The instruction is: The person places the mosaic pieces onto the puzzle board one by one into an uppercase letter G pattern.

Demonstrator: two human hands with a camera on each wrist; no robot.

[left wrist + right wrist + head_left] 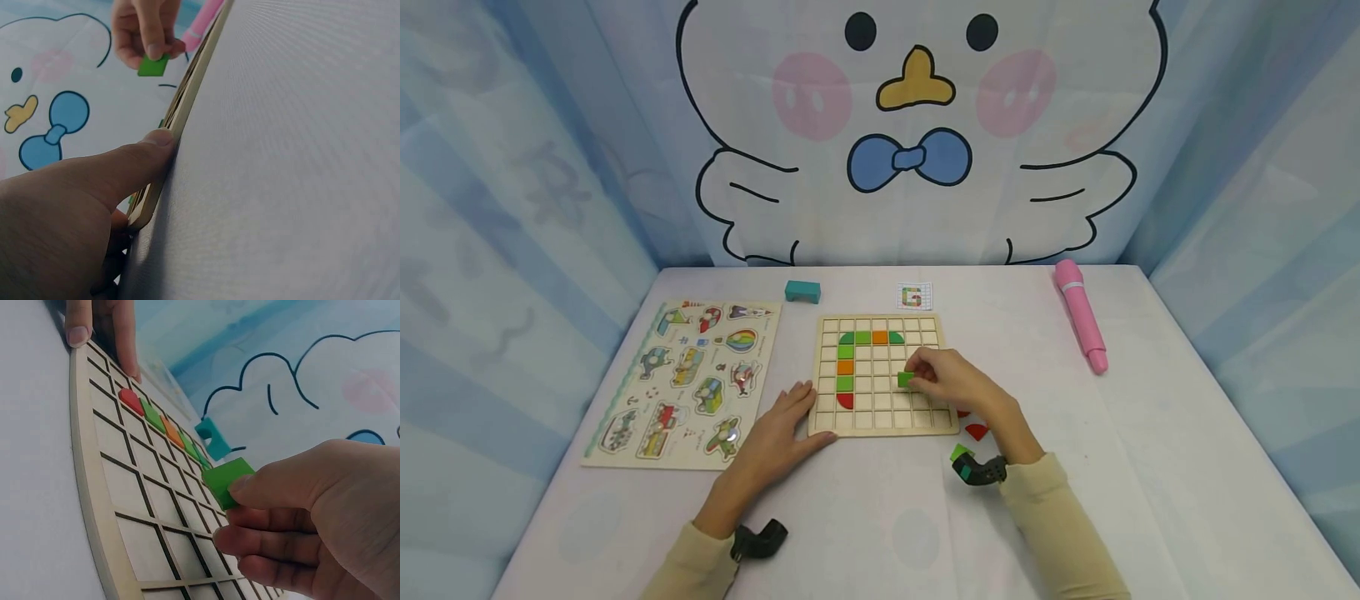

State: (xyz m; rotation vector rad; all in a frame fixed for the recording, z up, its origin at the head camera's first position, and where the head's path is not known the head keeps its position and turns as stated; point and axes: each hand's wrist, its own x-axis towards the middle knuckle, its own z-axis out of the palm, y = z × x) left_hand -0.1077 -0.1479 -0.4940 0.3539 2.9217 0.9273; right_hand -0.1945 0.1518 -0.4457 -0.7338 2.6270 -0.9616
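Note:
A wooden grid board [883, 423] lies on the table, with green, orange and red tiles set along its upper row and left column. Between thumb and fingers, my right hand [951, 379] pinches a green square tile [228, 481], held over the right half of the grid. My left hand [786, 433] rests at the board's lower left corner, its thumb [153, 147] against the front edge and its fingers along the left side. A red quarter-round tile [130, 401] ends the left column of tiles.
Loose pieces, among them a red tile [977, 432] and a green tile [961, 452], lie by the right wrist. A picture puzzle board [681, 392] is at left. Behind the grid are a teal block [802, 292] and a small pattern card [914, 296]. A pink marker-shaped object [1081, 317] lies at right.

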